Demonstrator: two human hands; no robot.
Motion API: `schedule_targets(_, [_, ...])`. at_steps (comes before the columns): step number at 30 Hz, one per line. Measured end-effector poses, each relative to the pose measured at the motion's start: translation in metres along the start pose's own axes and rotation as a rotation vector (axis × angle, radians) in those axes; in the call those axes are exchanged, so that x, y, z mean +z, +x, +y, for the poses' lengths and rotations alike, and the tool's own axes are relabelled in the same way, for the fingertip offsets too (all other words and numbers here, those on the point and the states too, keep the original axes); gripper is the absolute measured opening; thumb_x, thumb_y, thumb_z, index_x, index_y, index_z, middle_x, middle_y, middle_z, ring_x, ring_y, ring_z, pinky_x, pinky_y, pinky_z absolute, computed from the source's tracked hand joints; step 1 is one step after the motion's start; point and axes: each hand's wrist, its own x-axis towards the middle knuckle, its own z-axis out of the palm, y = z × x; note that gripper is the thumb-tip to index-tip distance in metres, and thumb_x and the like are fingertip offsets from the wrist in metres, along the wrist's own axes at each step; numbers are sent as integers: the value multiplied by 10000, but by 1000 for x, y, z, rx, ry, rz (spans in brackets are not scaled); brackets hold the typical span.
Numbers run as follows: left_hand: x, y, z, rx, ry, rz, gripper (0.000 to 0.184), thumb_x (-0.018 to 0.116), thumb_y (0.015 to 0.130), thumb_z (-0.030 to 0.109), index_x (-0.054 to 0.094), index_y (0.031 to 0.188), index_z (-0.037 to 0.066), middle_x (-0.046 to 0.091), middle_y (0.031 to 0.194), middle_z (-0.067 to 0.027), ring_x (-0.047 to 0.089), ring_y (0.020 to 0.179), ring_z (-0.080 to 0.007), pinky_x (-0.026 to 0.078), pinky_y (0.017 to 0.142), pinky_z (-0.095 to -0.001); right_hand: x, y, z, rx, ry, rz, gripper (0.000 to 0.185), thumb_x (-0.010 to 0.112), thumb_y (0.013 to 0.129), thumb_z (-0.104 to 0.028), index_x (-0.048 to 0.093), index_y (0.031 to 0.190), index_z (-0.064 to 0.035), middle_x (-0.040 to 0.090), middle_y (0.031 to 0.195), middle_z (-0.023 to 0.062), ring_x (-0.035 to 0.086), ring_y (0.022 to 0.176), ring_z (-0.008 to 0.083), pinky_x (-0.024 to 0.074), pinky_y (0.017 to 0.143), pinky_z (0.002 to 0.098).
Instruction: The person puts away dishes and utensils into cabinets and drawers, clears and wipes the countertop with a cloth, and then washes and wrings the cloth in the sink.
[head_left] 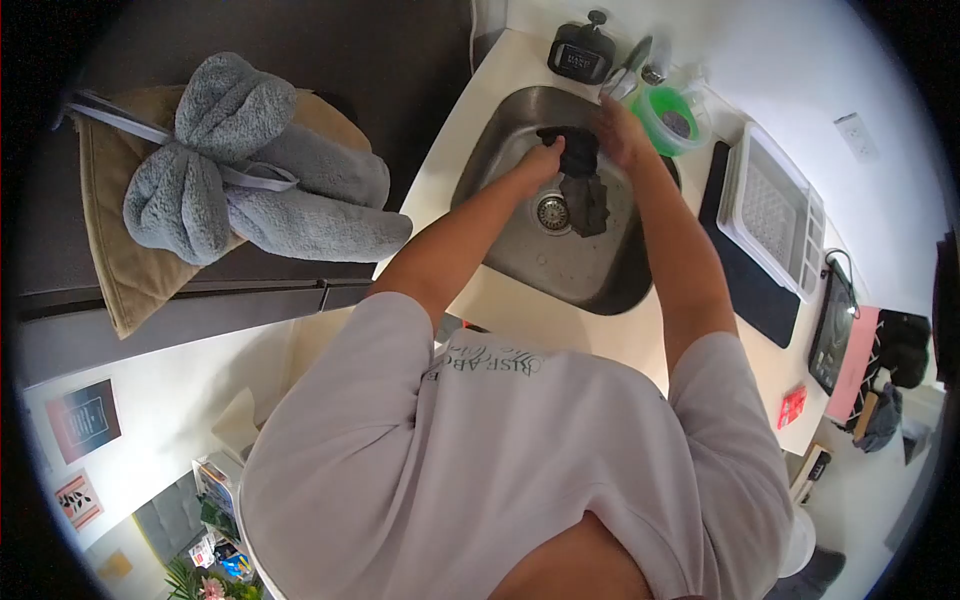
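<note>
My left hand (543,162) is closed on a dark wet-looking cloth (585,195) that hangs down into the steel sink (490,140). The lower end of the cloth lies beside the drain strainer (552,212). My right hand (620,135) is raised at the sink's far right side, close under the faucet (632,72), with its fingers stretched toward it. Whether those fingertips touch the faucet or the upper edge of the cloth, I cannot tell.
A green-lined tub (665,118) stands right of the faucet, and a black soap dispenser (582,52) behind the sink. To the right are a dark mat (715,220) and a white dish rack (765,205). Grey towels (310,195) hang at left.
</note>
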Motion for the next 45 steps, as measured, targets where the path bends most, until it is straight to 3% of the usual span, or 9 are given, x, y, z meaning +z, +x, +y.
schedule_targets(2, [-4,-3,9,11,168,-45,672,311,951,502,318,1363,-29,314,1420,-197,294,1312,-356,186,1079,-541,5,12,-5,62,157,-119,265,414,955,-236,491,1117,-41,628,1020,114,580,939,212,439,841,349])
schedule_targets(5, [15,1,17,171,829,300,631,253,962,454,394,1320,-45,363,1389,-225,333,1299,-369,258,1050,-504,5,14,-6,10,4,-31,253,334,991,-212,501,1045,-28,637,980,119,595,854,212,456,795,329])
schedule_targets(14, [31,32,37,393,985,-2,564,356,939,411,562,1134,-76,561,1155,-262,532,1102,-387,392,963,-455,-2,7,-28,41,71,-76,218,397,977,-177,508,1018,7,637,950,131,594,770,182,512,668,290])
schedule_targets(23, [48,39,40,404,273,-80,469,614,835,359,601,1090,-34,620,1006,-228,620,887,-305,500,711,-408,-19,27,-25,33,108,-199,264,530,924,-201,566,1050,29,648,962,106,609,777,187,506,731,277])
schedule_targets(29, [48,40,73,252,408,-16,375,611,847,324,616,1069,22,627,992,-130,619,815,-255,494,618,-417,-48,27,-13,40,-289,-170,480,428,925,-469,567,1129,-57,618,1087,113,547,1029,239,441,869,396])
schedule_targets(32, [36,27,92,151,-157,-219,379,599,867,318,551,1108,30,600,960,-84,569,793,-199,470,665,-356,-7,-68,-9,305,71,60,624,414,874,-601,554,1180,-76,593,1145,97,471,1142,235,393,935,421])
schedule_targets(39, [-12,61,57,-69,-972,-69,330,617,856,341,555,1043,76,606,1025,-90,575,952,-226,461,848,-426,-10,-47,60,266,471,-59,538,513,865,-468,476,1258,-102,544,1239,94,518,1128,268,372,982,460])
schedule_targets(42, [-19,66,16,-193,-818,-97,403,642,833,357,533,1084,60,591,1068,-107,569,990,-240,450,904,-419,-45,-24,68,265,616,-158,392,697,763,-234,575,1080,-40,606,1076,114,574,977,275,429,892,451])
schedule_targets(45, [9,41,-2,-238,-481,-73,426,669,805,335,525,1078,42,585,1078,-113,574,972,-249,466,883,-380,-37,-22,71,32,213,47,361,678,772,-236,592,1043,-14,633,1020,96,610,887,292,478,790,443])
